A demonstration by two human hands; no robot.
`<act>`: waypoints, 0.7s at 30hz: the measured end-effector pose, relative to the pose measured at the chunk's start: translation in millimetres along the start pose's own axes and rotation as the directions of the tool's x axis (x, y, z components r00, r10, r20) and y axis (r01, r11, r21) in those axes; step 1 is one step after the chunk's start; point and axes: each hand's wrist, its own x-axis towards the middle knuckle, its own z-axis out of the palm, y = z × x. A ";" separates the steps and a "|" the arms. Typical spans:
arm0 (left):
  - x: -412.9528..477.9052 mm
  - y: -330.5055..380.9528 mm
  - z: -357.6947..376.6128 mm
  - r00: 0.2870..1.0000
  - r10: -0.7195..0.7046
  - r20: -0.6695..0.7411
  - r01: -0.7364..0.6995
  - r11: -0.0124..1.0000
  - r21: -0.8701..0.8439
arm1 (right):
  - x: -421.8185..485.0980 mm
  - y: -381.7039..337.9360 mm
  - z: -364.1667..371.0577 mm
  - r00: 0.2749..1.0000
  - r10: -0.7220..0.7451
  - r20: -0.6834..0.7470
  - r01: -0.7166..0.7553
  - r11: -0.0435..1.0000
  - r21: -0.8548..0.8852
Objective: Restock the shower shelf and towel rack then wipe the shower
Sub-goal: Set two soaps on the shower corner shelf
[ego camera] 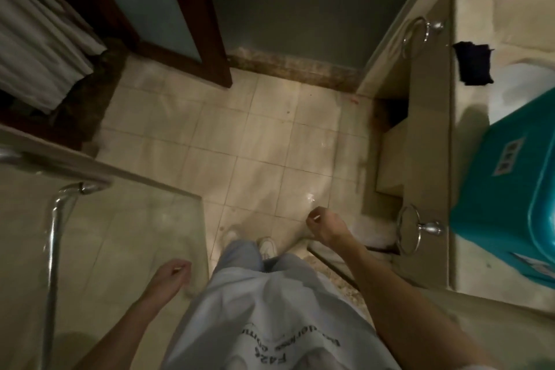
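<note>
Head view, looking straight down at a tiled floor (pixel 255 135), with the counter (pixel 516 9) along the right edge of the picture.

On the counter lies a dark cloth (pixel 474 64), close to its front edge, and nearer the person stands a teal box (pixel 504 189). Two chrome towel rings are fixed to the counter's front face, the far one (pixel 435 26) just beside the cloth and the near one (pixel 431 228) below the teal box. Both rings are bare.

The right hand (pixel 326 227) hangs over the floor near the counter, just left of the near ring. Its fingers are loosely curled and narrow, and nothing shows in them.

The left hand (pixel 172 275) is well apart from the counter, on the far side of the person's legs. Its fingers are also loosely curled, holding nothing. It is right at the edge of the glass shower panel (pixel 120 234); whether it touches the glass I cannot tell.

A chrome handle (pixel 52 249) runs down the panel. Farthest from the counter, at upper left, hangs white pleated fabric (pixel 39 48) beside a dark wooden door frame (pixel 207 24).
</note>
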 end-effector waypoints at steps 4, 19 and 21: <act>36.8 51.2 1.0 0.998 0.036 0.060 -0.040 0.998 0.055 | 12.6 15.8 -23.1 0.995 0.084 -0.056 -0.080 0.994 0.071; 184.9 383.0 36.3 0.924 0.173 0.342 -0.310 0.862 0.402 | 68.0 72.4 -39.6 0.843 0.538 0.005 -0.478 0.744 0.467; 190.1 441.1 46.9 0.900 0.217 0.377 -0.374 0.830 0.414 | 69.1 62.6 -48.0 0.804 0.594 0.017 -0.499 0.658 0.564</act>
